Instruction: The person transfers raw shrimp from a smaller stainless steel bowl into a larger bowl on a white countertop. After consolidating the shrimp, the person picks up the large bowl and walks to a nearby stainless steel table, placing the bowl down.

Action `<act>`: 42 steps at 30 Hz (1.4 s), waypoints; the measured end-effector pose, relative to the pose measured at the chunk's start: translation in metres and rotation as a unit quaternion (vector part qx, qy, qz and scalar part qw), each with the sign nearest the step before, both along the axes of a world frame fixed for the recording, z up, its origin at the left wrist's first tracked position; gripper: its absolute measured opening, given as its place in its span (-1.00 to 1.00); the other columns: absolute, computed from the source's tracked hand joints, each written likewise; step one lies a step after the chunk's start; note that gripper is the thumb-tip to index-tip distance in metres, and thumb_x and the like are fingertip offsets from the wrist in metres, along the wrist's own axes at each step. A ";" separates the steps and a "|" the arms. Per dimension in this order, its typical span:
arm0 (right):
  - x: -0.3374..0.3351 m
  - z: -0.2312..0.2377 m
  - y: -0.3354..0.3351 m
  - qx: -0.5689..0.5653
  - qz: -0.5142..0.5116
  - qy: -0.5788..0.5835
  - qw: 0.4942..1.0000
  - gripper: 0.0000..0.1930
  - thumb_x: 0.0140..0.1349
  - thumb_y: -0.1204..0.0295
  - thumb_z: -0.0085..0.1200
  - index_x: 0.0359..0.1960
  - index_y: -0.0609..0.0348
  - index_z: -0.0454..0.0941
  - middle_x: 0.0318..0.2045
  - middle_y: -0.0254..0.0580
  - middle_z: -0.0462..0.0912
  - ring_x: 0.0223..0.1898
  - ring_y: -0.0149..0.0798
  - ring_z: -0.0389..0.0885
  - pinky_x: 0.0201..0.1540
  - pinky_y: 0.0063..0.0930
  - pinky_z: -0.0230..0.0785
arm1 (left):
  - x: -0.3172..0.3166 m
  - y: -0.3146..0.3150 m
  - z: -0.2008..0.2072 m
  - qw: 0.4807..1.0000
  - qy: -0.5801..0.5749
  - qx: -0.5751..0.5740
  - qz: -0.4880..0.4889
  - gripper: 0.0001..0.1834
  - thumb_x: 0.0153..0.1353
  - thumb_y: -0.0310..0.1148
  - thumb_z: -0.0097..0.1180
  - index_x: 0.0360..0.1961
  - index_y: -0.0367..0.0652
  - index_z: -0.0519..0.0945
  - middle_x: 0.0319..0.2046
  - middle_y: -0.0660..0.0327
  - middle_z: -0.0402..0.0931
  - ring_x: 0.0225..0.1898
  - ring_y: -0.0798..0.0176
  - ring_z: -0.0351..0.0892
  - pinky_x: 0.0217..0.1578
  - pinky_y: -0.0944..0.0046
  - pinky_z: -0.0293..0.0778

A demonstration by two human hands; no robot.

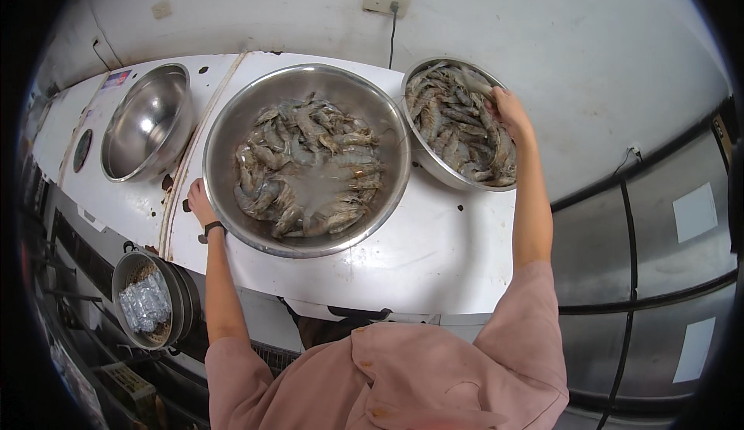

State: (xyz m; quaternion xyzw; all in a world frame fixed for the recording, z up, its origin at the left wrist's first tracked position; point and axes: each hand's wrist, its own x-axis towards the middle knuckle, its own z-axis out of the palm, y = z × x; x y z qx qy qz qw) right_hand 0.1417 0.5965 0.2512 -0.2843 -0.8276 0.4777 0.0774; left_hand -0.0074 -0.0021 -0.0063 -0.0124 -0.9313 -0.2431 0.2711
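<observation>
A large steel basin (306, 249) stands in the middle of the white table, with many raw grey shrimp (271, 155) in cloudy water. Some shrimp lie in a neat row along its right side. My left hand (202, 202) rests on the table against the basin's left side, its fingers stretched forward and holding nothing. At the right, a smaller steel bowl (438, 168) is heaped with more raw shrimp (453, 124). Over its far right rim, my right hand (508, 111) pinches a shrimp (474, 82); the fingertips are partly hidden.
An empty steel bowl (147, 128) leans tilted on the left of the table (387, 275), near a dark round lid (83, 149). Below left, a pot (133, 323) holds a clear plastic bag. A wall socket (385, 3) has a black cord; steel cabinet doors (593, 252) stand at the right.
</observation>
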 end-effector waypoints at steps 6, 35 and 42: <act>0.016 0.008 -0.035 0.064 0.155 0.077 0.983 -0.61 0.24 0.19 -0.16 -0.08 0.24 0.44 -0.21 -0.18 0.58 -0.21 -0.30 0.51 -0.19 -0.41 0.33 | -0.002 -0.002 -0.002 1.000 0.008 -0.002 -0.005 -0.59 0.00 -0.34 0.02 -0.05 -0.05 0.36 -0.06 0.26 0.30 0.02 0.11 0.27 -0.02 0.08 0.22; 0.054 -0.053 -0.007 0.495 -0.067 -0.220 0.838 -0.65 -0.02 0.38 0.05 -0.15 0.22 0.44 -0.17 0.00 0.55 -0.09 -0.03 0.51 -0.04 -0.21 0.35 | -0.005 -0.004 -0.006 0.999 0.010 -0.045 -0.013 -0.55 0.03 -0.31 0.03 -0.01 -0.15 0.34 -0.10 0.17 0.36 0.00 0.04 0.30 -0.04 0.09 0.22; 0.045 -0.006 -0.025 0.304 0.045 -0.124 0.943 -0.50 0.04 0.46 0.06 0.08 0.15 0.30 -0.25 -0.06 0.55 -0.18 -0.19 0.55 -0.14 -0.43 0.40 | -0.005 -0.004 -0.005 1.000 -0.009 -0.006 -0.001 -0.57 0.01 -0.37 0.03 -0.02 -0.10 0.35 -0.07 0.23 0.31 0.01 0.10 0.27 -0.02 0.10 0.22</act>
